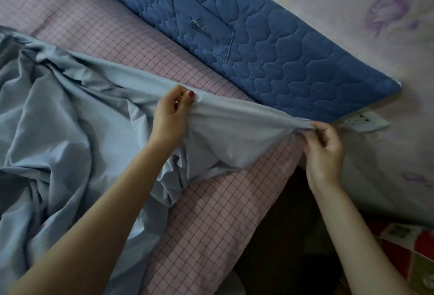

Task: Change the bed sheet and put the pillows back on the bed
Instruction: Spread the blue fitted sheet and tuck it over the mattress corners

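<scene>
both grips pinch the blue sheet (58,130) edge — left hand (170,116), right hand (325,151) — seemingly taut.

A pale blue sheet (58,130) of smooth, faintly lustrous cloth lies in soft creases over a pink bed cover (206,212) — matt woven fabric ruled with a fine dark grid. Behind, the headboard (270,43) wears padded blue cloth, stitch-quilted in a scale pattern with a slight sheen. The wall (352,12) carries matt floral wallpaper; a socket (365,122) on it looks like glossy white plastic.
</scene>
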